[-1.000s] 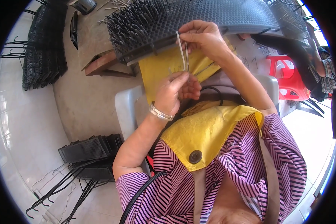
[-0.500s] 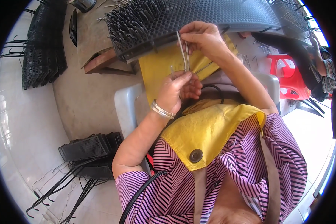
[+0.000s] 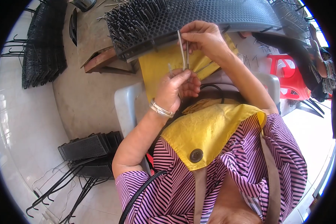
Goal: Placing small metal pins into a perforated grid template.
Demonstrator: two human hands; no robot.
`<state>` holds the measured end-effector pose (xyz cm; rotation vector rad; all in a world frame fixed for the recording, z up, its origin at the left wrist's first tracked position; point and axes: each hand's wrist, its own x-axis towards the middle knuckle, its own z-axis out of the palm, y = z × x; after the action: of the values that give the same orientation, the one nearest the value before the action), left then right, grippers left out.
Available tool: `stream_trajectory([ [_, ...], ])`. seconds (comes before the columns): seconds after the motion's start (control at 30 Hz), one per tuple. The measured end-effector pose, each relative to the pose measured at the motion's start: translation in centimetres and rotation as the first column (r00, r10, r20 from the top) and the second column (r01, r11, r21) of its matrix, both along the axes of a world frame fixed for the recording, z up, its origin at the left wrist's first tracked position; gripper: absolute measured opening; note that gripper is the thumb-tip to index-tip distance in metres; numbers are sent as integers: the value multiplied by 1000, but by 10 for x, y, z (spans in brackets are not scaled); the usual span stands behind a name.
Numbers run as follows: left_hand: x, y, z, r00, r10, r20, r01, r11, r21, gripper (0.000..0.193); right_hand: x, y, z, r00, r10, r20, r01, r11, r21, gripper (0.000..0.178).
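My left hand (image 3: 175, 86) is closed, thumb and fingers pinching the lower ends of a pale thin metal rod (image 3: 182, 48) and a darker thin rod (image 3: 187, 56) that stand nearly upright. A small clear tip shows beside its knuckle; what else lies in the palm is hidden. Above it, my right hand (image 3: 205, 39) is curled, with thumb and forefinger closed at the upper ends of the rods. Its other fingers partly cover the dark rod. A yellow cloth (image 3: 153, 71) lies beneath both hands.
Ahead stands a black perforated rack (image 3: 212, 15), its left part packed with upright dark pieces (image 3: 130, 24). Stacked black racks with hooks (image 3: 44, 48) line the left wall, and more racks (image 3: 84, 149) sit lower left. A red stool (image 3: 287, 76) and another person's arm (image 3: 321, 67) are at right.
Both hands stay almost in place, still at the rods. My left hand has shifted very slightly, and the rods' tilt barely differs.
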<state>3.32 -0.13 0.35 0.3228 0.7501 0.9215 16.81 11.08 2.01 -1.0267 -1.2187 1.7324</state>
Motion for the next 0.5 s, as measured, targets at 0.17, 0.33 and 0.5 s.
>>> stream_trajectory([
  [0.17, 0, 0, 0, 1000, -2, 2, 2, 1000, -3, 23, 0, 0, 1, 1000, 2, 2, -2, 1000, -10, 13],
  [0.33, 0, 0, 0, 1000, -1, 18, 1, 1000, -4, 22, 1, 0, 0, 1000, 11, -16, -11, 1000, -14, 13],
  [0.5, 1, 0, 0, 1000, 2, 7, -2, 1000, -6, 21, 2, 0, -1, 1000, 9, -24, -10, 1000, -26, 14],
])
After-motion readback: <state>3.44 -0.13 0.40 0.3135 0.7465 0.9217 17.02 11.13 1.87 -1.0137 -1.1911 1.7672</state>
